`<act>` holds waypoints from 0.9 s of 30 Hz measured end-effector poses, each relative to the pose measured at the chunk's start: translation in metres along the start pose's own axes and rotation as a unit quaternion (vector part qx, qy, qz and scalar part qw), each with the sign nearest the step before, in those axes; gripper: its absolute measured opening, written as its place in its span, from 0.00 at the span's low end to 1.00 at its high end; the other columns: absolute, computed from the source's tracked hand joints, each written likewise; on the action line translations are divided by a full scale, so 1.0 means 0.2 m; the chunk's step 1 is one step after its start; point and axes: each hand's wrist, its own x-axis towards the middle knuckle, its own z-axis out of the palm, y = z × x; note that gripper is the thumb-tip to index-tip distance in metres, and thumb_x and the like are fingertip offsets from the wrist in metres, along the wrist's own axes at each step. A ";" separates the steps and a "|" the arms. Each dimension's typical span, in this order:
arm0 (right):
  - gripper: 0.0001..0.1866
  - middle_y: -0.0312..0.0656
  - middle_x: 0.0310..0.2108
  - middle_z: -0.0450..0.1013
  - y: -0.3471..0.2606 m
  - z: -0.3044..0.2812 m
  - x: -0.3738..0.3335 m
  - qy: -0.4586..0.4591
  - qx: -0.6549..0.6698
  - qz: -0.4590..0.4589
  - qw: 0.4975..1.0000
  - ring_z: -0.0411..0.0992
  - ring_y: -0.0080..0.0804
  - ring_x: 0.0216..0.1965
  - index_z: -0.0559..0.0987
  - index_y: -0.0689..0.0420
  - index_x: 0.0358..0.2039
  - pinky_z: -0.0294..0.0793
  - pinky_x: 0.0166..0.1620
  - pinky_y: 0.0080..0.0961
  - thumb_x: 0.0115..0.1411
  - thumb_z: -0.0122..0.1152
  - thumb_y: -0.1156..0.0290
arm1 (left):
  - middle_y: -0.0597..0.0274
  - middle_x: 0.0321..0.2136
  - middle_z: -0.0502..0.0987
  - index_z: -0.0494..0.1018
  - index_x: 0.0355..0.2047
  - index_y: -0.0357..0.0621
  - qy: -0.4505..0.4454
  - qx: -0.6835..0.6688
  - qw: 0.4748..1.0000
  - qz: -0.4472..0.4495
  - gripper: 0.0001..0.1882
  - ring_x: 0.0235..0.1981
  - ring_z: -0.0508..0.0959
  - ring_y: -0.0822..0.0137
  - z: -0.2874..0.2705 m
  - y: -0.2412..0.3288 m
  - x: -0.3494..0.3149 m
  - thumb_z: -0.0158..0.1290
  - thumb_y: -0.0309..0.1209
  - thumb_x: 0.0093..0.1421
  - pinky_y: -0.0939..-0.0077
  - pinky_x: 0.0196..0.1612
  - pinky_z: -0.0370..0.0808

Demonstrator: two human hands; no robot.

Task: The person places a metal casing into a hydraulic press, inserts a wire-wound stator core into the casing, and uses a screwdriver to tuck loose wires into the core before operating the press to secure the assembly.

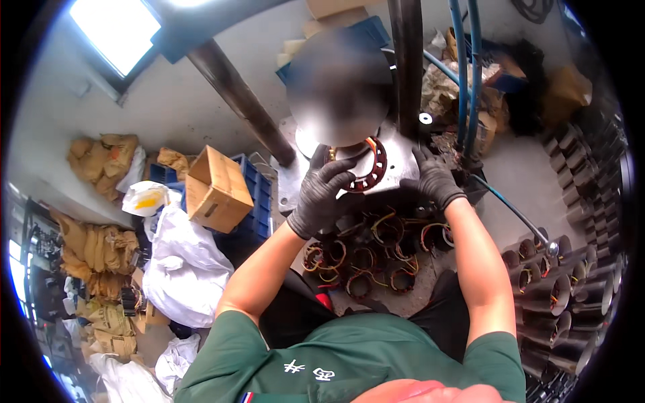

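Note:
My left hand (324,191), in a dark grey work glove, is closed on the near left side of a motor stator (377,173). This stator is a ring with dark red inner segments and a few coloured wires at its top, tilted above the metal plate (401,151) of a machine. My right hand (435,178), gloved the same way, is at the plate's right edge with its fingers apart and nothing in it. Below the plate, several more stators (361,260) with coloured leads lie between my legs.
Dark steel columns (238,101) rise from the plate around a blurred round shape (339,84). Blue hoses (463,74) and a ball-ended lever (517,213) stand to the right, near stacked metal cylinders (544,289). On the left are a cardboard box (218,191), a blue crate (259,195) and white sacks (181,269).

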 end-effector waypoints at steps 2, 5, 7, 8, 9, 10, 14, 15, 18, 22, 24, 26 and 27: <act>0.55 0.54 0.74 0.61 0.00 -0.01 0.00 -0.012 0.025 0.011 1.000 0.65 0.59 0.69 0.61 0.53 0.75 0.66 0.71 0.47 0.55 0.70 0.36 | 0.57 0.50 0.80 0.77 0.42 0.48 0.005 0.018 0.999 -0.034 0.27 0.63 0.72 0.36 -0.05 -0.05 0.10 0.77 0.26 0.41 0.44 0.61 0.74; 0.53 0.57 0.72 0.62 0.00 0.00 0.02 -0.035 0.045 0.023 0.998 0.66 0.59 0.68 0.62 0.55 0.74 0.68 0.69 0.47 0.58 0.69 0.38 | 0.55 0.50 0.79 0.80 0.47 0.46 0.091 0.117 0.989 -0.007 0.23 0.60 0.75 0.47 -0.10 -0.21 0.36 0.71 0.23 0.49 0.54 0.56 0.76; 0.50 0.56 0.73 0.61 -0.13 0.01 0.00 -0.046 0.049 0.006 0.998 0.66 0.59 0.68 0.63 0.55 0.73 0.70 0.68 0.50 0.58 0.68 0.40 | 0.53 0.50 0.80 0.81 0.47 0.45 0.100 0.183 0.978 -0.015 0.19 0.57 0.77 0.52 -0.20 -0.42 0.44 0.69 0.27 0.54 0.58 0.55 0.77; 0.49 0.56 0.73 0.61 -0.08 0.00 -0.01 -0.031 0.039 0.017 0.999 0.66 0.60 0.68 0.63 0.55 0.73 0.70 0.68 0.51 0.59 0.68 0.41 | 0.52 0.50 0.80 0.81 0.47 0.44 0.100 0.213 0.972 -0.006 0.17 0.55 0.79 0.53 -0.13 -0.54 0.53 0.68 0.29 0.56 0.59 0.55 0.77; 0.49 0.56 0.73 0.61 -0.06 -0.02 -0.03 -0.030 0.042 0.023 0.998 0.66 0.60 0.68 0.64 0.55 0.73 0.70 0.68 0.51 0.59 0.68 0.41 | 0.51 0.49 0.81 0.82 0.46 0.43 0.097 0.252 0.963 0.003 0.15 0.53 0.80 0.55 -0.10 -0.64 0.62 0.67 0.31 0.58 0.61 0.54 0.77; 0.48 0.55 0.72 0.61 -0.05 -0.04 -0.04 -0.031 0.046 0.027 0.998 0.66 0.60 0.68 0.64 0.55 0.73 0.70 0.67 0.52 0.59 0.67 0.42 | 0.51 0.49 0.81 0.82 0.46 0.43 0.091 0.281 0.955 0.009 0.15 0.53 0.80 0.55 -0.07 -0.70 0.69 0.67 0.31 0.58 0.61 0.54 0.78; 0.47 0.54 0.71 0.62 -0.06 -0.07 -0.05 -0.048 0.046 0.032 0.997 0.66 0.60 0.67 0.65 0.54 0.72 0.70 0.67 0.53 0.59 0.66 0.42 | 0.51 0.48 0.81 0.82 0.46 0.43 0.052 0.331 0.942 -0.007 0.16 0.51 0.81 0.55 -0.04 -0.74 0.77 0.67 0.33 0.58 0.61 0.53 0.78; 0.45 0.53 0.71 0.62 -0.05 -0.06 -0.05 -0.045 0.046 0.030 0.997 0.66 0.60 0.68 0.66 0.54 0.71 0.70 0.67 0.53 0.60 0.64 0.42 | 0.51 0.48 0.81 0.82 0.45 0.42 0.047 0.334 0.941 -0.014 0.16 0.50 0.81 0.55 -0.02 -0.73 0.75 0.68 0.34 0.58 0.61 0.53 0.78; 0.43 0.53 0.71 0.62 -0.04 -0.06 -0.06 -0.052 0.059 0.017 0.997 0.65 0.61 0.68 0.67 0.53 0.70 0.70 0.67 0.53 0.60 0.64 0.43 | 0.51 0.47 0.82 0.82 0.45 0.42 0.036 0.338 0.940 -0.030 0.16 0.49 0.82 0.56 0.00 -0.73 0.73 0.68 0.35 0.58 0.62 0.52 0.79; 0.41 0.51 0.72 0.61 -0.04 -0.05 -0.06 -0.051 0.061 0.016 0.997 0.65 0.60 0.68 0.67 0.54 0.69 0.69 0.68 0.54 0.61 0.64 0.44 | 0.50 0.46 0.82 0.82 0.45 0.41 0.024 0.339 0.940 -0.038 0.17 0.47 0.83 0.56 -0.01 -0.74 0.75 0.68 0.37 0.58 0.62 0.51 0.79; 0.42 0.51 0.72 0.62 -0.04 -0.05 -0.06 -0.054 0.060 0.016 0.997 0.65 0.60 0.68 0.67 0.54 0.70 0.69 0.68 0.53 0.61 0.64 0.44 | 0.50 0.46 0.83 0.82 0.44 0.41 0.015 0.336 0.941 -0.045 0.18 0.46 0.83 0.56 -0.02 -0.75 0.78 0.69 0.38 0.58 0.62 0.50 0.79; 0.42 0.50 0.72 0.62 -0.05 -0.05 -0.05 -0.056 0.059 0.015 0.997 0.65 0.59 0.68 0.67 0.54 0.70 0.69 0.68 0.53 0.61 0.64 0.44 | 0.50 0.46 0.83 0.82 0.44 0.40 0.005 0.335 0.941 -0.054 0.18 0.45 0.84 0.56 -0.04 -0.74 0.79 0.69 0.39 0.58 0.62 0.50 0.79; 0.42 0.50 0.71 0.63 -0.05 -0.05 -0.05 -0.055 0.059 0.016 0.997 0.66 0.59 0.68 0.67 0.54 0.70 0.70 0.68 0.53 0.61 0.64 0.44 | 0.50 0.45 0.83 0.82 0.44 0.40 -0.007 0.327 0.943 -0.065 0.19 0.45 0.84 0.56 -0.06 -0.74 0.81 0.69 0.39 0.58 0.62 0.50 0.80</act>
